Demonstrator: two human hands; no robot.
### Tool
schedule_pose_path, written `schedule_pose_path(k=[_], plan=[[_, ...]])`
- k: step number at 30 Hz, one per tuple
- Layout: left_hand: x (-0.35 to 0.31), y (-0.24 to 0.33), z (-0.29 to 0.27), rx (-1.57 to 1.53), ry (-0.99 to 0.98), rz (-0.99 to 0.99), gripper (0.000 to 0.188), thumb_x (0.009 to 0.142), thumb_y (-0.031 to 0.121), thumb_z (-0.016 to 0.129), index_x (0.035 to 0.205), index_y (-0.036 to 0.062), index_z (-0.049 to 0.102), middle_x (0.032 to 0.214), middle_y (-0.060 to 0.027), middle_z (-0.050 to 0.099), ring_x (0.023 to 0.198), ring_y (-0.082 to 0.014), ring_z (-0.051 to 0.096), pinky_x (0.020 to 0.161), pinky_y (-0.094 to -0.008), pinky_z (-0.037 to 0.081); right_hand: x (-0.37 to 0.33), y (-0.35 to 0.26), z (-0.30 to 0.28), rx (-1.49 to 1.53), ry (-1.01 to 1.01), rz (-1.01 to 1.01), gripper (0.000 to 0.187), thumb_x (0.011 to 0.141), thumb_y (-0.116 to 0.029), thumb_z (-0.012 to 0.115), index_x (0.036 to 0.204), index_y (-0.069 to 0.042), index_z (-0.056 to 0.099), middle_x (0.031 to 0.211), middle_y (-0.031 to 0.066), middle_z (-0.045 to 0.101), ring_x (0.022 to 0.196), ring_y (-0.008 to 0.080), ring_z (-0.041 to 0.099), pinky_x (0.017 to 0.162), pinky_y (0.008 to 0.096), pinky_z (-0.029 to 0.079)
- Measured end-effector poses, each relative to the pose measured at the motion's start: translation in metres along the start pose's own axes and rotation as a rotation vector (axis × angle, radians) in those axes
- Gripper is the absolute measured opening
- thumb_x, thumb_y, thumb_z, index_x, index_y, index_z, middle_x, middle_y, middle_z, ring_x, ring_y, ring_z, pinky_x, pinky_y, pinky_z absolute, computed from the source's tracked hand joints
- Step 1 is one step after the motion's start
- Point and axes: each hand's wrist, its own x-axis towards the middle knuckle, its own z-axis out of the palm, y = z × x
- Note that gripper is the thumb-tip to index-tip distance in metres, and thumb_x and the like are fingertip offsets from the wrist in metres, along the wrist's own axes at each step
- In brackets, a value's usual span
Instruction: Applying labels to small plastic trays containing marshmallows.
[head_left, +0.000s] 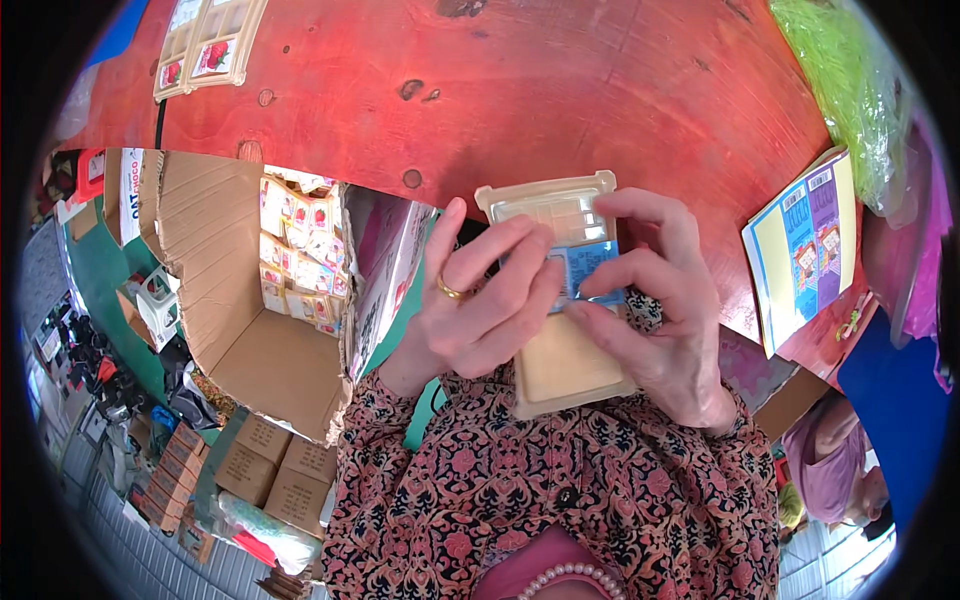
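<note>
In front of my chest is a cream plastic tray (572, 368) with moulded compartments at its far end, tilted over the near table edge. A blue printed label (592, 266) with a glossy surface lies across its middle. My left hand (490, 295), with a gold ring, has its fingers bent over the tray's left side, partly covering the label. From the right, my right hand (665, 310) curls around the tray, thumb and forefinger closed at the label's lower right edge. The underside of the tray is hidden.
The red wooden table (560, 90) stretches ahead. At its far left sits a similar tray (215, 45) with strawberry-printed pieces. An open cardboard box (215, 260) holding several printed packets stands left. Printed sheets (805, 250) and green plastic (835, 80) lie right; another person (830, 460) is behind.
</note>
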Motion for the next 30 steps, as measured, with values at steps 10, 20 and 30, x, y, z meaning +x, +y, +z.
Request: schedule_pose_path(k=[10, 20, 30], plan=[[0.007, -0.005, -0.005, -0.036, 0.088, 0.064, 0.021, 0.067, 0.008, 0.071, 0.088, 0.0060, 0.068, 0.103, -0.0113, 0.065, 0.099, -0.0257, 0.060, 0.099, -0.0489, 0.040, -0.002, -0.002, 0.002, 1.154, -0.104, 0.548, 0.037, 0.096, -0.018, 0.053, 0.123, 0.006, 0.046, 0.109, 0.0086, 0.062, 0.095, 0.0125, 0.059, 0.082, 0.0267, 0.049], [0.045, -0.014, -0.047, -0.134, 0.083, -0.091, 0.039, 0.058, 0.004, 0.078, 0.095, 0.0005, 0.066, 0.092, -0.0114, 0.062, 0.081, -0.0249, 0.057, 0.069, -0.0360, 0.045, 0.011, -0.010, 0.012, 0.997, 0.163, 0.344, 0.031, 0.091, -0.001, 0.054, 0.121, 0.006, 0.047, 0.110, 0.0124, 0.063, 0.098, 0.0122, 0.059, 0.086, 0.0259, 0.050], [0.053, 0.011, -0.024, -0.084, -0.003, -0.242, 0.024, 0.064, -0.004, 0.074, 0.084, -0.0031, 0.061, 0.076, -0.0111, 0.058, 0.066, -0.0272, 0.056, 0.063, -0.0375, 0.046, 0.005, -0.003, 0.024, 0.694, 0.227, 0.186, 0.022, 0.093, -0.006, 0.054, 0.111, 0.004, 0.050, 0.073, 0.0027, 0.059, 0.065, 0.0016, 0.050, 0.055, 0.0185, 0.043]])
